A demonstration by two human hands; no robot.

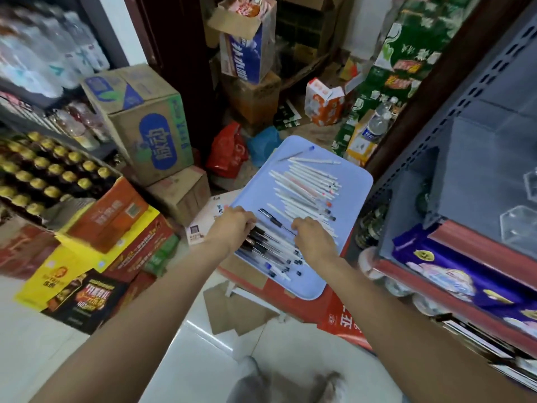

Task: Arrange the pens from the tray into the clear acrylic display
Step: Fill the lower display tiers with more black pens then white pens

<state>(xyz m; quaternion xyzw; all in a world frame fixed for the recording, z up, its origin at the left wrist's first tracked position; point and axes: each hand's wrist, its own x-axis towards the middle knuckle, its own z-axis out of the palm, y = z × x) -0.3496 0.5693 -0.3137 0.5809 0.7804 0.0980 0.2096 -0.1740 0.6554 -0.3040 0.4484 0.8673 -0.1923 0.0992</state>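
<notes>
The left hand (232, 225) curls its fingers over the slim black-capped pens (263, 242). The right hand (312, 237) pinches the same bundle at its other side. White pens (305, 184) lie fanned beyond, on a smooth, rounded light-blue plastic tray (357, 181). Clear acrylic display (520, 225) sits on the right-hand shelf.

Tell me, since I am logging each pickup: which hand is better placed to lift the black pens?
Left. The left hand has its fingers curled over the black pens on the tray; the right hand rests beside them, nearer the white pens.
</notes>
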